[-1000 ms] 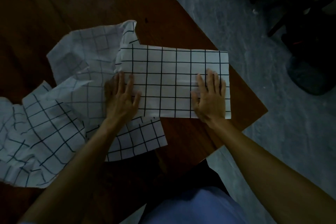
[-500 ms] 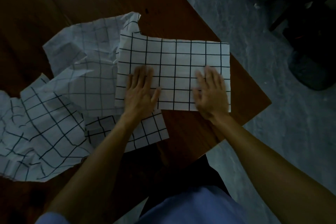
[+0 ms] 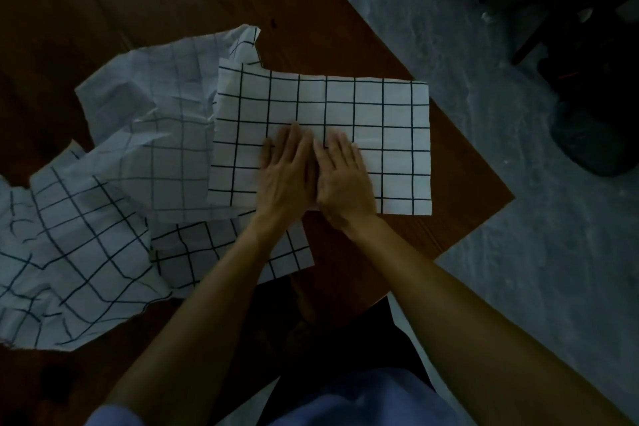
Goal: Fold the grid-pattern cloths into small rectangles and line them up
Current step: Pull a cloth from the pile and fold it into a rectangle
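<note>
- Folded grid-pattern cloth (image 3: pixel 345 107): lies flat as a wide rectangle on the wooden table (image 3: pixel 345 28), near the table's right corner. Its right edge sits close to the table edge; its left end overlaps the pile of loose cloth.
- Left hand (image 3: pixel 288 171): palm down on the near middle of the folded cloth, fingers straight and close together, pressing the fabric flat. It grips nothing.
- Right hand (image 3: pixel 342 175): palm down just beside the left hand, the two touching along their inner edges. Fingers straight, slightly spread, flat on the cloth. It grips nothing.
- Both forearms reach in from the bottom of the view and converge at the cloth's near edge.
- Crumpled grid-pattern cloths (image 3: pixel 103 190): unfolded fabric in a wrinkled heap to the left of the folded cloth, spreading to the left border of the view. One flap (image 3: pixel 224 252) extends under the left forearm toward the near table edge. How many separate cloths form the heap cannot be told.
- Grey floor (image 3: pixel 518 252): visible to the right of the table.
- Dark objects (image 3: pixel 587 79): on the floor at upper right, too dim to identify.
- Blue garment (image 3: pixel 363 401): at the bottom centre, worn by the person.
</note>
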